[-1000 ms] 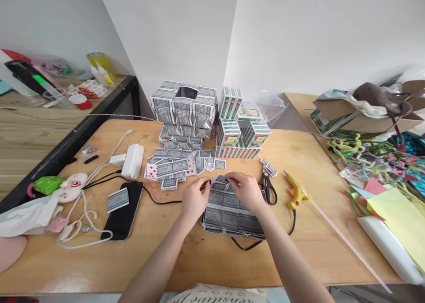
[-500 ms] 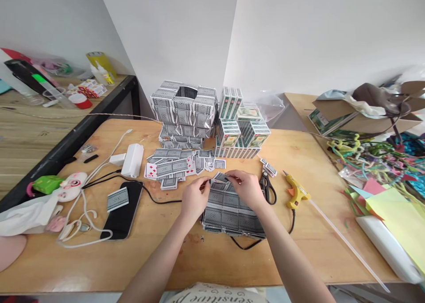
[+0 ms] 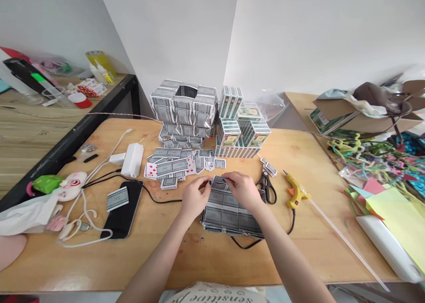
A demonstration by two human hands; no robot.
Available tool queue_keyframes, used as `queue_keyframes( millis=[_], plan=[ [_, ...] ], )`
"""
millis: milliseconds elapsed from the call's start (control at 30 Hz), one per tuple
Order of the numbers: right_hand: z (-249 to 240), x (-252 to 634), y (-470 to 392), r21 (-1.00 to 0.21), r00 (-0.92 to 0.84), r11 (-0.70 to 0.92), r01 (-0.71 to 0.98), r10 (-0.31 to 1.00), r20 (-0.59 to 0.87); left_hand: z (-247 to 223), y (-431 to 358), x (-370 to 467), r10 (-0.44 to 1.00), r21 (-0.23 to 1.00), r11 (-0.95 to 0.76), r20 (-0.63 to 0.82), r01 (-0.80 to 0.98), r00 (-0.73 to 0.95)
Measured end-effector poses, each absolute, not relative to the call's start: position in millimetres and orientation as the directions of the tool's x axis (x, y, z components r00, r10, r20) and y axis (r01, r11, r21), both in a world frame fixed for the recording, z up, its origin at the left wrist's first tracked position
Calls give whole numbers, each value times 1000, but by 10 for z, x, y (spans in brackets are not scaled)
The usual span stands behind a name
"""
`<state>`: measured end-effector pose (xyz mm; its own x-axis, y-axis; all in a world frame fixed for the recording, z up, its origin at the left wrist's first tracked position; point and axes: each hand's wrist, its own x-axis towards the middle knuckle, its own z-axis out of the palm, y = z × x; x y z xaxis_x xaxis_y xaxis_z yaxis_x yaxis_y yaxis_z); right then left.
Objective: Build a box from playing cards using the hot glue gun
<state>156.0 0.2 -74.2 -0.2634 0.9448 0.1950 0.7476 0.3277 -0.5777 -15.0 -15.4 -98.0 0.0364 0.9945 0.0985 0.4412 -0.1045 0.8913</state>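
Observation:
In front of me lies a flat panel [image 3: 229,212] made of joined playing cards, grey-patterned backs up. At its far edge a playing card [image 3: 218,179] is pinched between my hands. My left hand [image 3: 195,196] has its fingertips closed on the card's left end. The fingers of my right hand [image 3: 244,189] are closed on the right end, and its wrist passes over the panel's right side. Loose playing cards [image 3: 172,166] are piled just beyond, some face up. Black-handled scissors [image 3: 269,190] lie right of my right hand, partly hidden.
A block structure of cards [image 3: 184,110] and stacked card boxes [image 3: 241,128] stand at the back. On the right are a yellow glue gun [image 3: 297,192] and coloured paper [image 3: 395,219]. A phone [image 3: 124,214], white cables and a charger [image 3: 133,160] lie left.
The card between my hands has tipped from slanted to straighter along the panel's far edge. My right hand has shifted slightly left.

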Motion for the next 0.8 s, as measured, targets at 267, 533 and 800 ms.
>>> queue_keyframes(
  millis=[267,533,800],
  plan=[
    [-748,1532,7,-511,-282,317,799,948,147,-1001,-58,-200,979,880,-163,90,446,180],
    [-769,1536,-11,-501,-286,334,799,943,172,-797,165,-251,924,842,-224,24,490,381],
    [-775,1599,-4,-598,-339,349,722,931,134,-684,310,-277,864,725,-374,46,578,502]
  ],
)
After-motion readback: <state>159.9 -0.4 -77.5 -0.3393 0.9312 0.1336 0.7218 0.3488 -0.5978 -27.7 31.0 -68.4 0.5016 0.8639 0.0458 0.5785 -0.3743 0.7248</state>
